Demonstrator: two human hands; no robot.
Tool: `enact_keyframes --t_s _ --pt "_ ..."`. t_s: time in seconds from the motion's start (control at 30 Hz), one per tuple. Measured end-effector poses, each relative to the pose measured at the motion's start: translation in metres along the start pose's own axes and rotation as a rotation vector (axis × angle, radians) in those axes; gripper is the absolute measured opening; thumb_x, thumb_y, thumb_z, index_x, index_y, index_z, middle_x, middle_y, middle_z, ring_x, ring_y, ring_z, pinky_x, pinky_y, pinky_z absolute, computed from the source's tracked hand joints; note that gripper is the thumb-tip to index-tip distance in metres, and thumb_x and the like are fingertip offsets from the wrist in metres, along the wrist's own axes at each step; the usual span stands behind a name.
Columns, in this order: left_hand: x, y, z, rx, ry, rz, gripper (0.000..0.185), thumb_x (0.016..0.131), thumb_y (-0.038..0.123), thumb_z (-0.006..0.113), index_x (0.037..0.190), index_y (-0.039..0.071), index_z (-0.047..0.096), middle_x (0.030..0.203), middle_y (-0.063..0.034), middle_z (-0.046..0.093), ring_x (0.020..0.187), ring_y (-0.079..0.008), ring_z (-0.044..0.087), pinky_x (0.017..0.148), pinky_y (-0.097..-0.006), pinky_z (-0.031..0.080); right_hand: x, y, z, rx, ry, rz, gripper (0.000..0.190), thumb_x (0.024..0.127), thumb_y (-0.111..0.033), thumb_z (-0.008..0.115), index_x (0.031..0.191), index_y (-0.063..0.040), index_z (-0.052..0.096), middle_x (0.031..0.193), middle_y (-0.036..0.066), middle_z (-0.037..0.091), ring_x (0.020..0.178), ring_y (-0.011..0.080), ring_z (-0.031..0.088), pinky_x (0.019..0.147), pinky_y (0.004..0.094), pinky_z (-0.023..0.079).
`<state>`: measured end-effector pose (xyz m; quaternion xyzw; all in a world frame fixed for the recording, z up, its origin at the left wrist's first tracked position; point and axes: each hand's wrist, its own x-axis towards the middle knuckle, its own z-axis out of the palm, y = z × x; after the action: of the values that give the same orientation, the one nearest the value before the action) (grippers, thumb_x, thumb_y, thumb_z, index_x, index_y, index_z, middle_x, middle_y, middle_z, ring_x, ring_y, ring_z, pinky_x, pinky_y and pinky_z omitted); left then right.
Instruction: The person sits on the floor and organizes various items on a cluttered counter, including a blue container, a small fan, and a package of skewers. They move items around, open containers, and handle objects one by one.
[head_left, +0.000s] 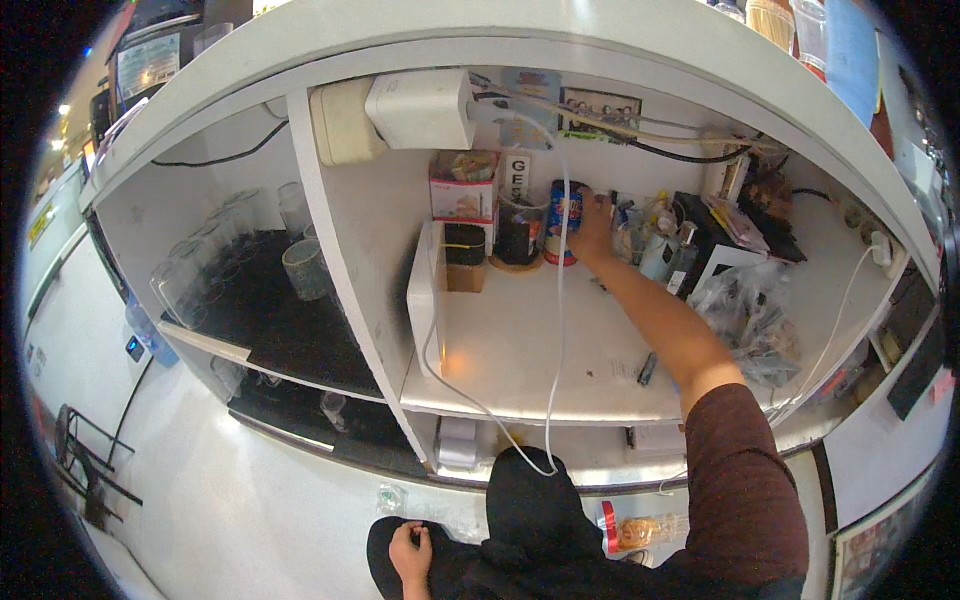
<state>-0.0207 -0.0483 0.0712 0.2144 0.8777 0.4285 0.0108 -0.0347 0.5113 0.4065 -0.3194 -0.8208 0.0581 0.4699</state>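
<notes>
My right hand (592, 229) reaches into the white shelf compartment, its fingers at the right side of a blue and red cylindrical can (564, 217) that stands upright. Whether the fingers grip the can is hard to tell. Left of it stands a clear container with dark contents (519, 232), beside a pink and white box (463, 191). Small bottles and a glass bottle (682, 255) stand right of my forearm. My left hand (410, 551) rests on my left knee, its fingers curled, with no object visible in it.
White cables (561, 315) hang from a white power adapter (424, 110) across the compartment. A clear plastic bag (750, 322) lies at the right. Glasses (304, 268) stand on a black mat in the left compartment. A packet (641, 527) lies on the floor by my knee.
</notes>
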Motion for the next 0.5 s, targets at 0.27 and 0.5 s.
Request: enact_keyframes --t_s 0.27,0.5 --pt "-0.002 0.003 -0.002 -0.083 0.035 0.017 0.013 0.078 0.012 0.070 0.087 0.003 0.067 0.076 -0.0107 0.065 0.072 -0.0281 0.064 0.068 -0.0370 0.050 -0.001 0.007 0.008 0.061 0.069 0.032 0.102 0.055 -0.016 0.091 0.138 -0.008 0.032 0.125 0.027 0.043 0.118 0.0447 0.045 0.096 0.0490 0.043" --pt "-0.002 0.001 -0.002 -0.015 0.005 0.019 0.013 0.078 0.012 0.070 0.088 0.003 0.066 0.076 -0.0107 0.065 0.071 -0.0272 0.065 0.067 -0.0375 0.050 0.009 0.031 -0.003 0.053 -0.106 -0.007 0.103 0.052 -0.013 0.090 0.135 -0.006 0.029 0.122 0.027 0.050 0.114 0.0419 0.050 0.094 0.0482 0.044"
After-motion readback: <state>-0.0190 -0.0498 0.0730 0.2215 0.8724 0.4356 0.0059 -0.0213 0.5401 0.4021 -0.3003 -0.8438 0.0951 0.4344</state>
